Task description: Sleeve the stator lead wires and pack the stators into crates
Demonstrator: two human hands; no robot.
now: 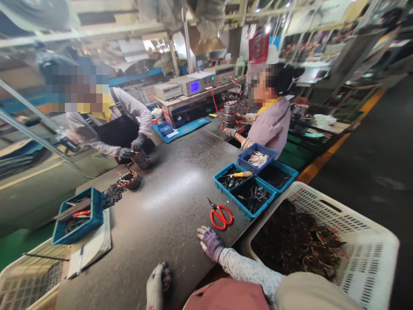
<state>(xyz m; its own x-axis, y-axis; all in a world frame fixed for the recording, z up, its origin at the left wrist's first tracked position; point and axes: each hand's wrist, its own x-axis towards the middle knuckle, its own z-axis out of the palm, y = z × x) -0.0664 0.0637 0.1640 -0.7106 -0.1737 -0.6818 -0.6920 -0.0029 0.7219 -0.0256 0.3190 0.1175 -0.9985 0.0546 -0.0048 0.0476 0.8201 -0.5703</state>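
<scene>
My left hand, in a white knit glove, rests on the dark tabletop near its front edge. Its fingers are curled; a dark, reddish patch shows at them, and I cannot make out whether that is an object or the glove's coating. My right hand, in a purple and whitish glove, lies on the table with its fingers stretched out and nothing in them. Just beyond it are red-handled scissors, apart from the hand, blades pointing away.
Blue bins of black pieces stand at right, a screwdriver across one. A white crate holds dark wired parts. At left are a blue bin, papers and a wound motor core. Two co-workers handle similar cores.
</scene>
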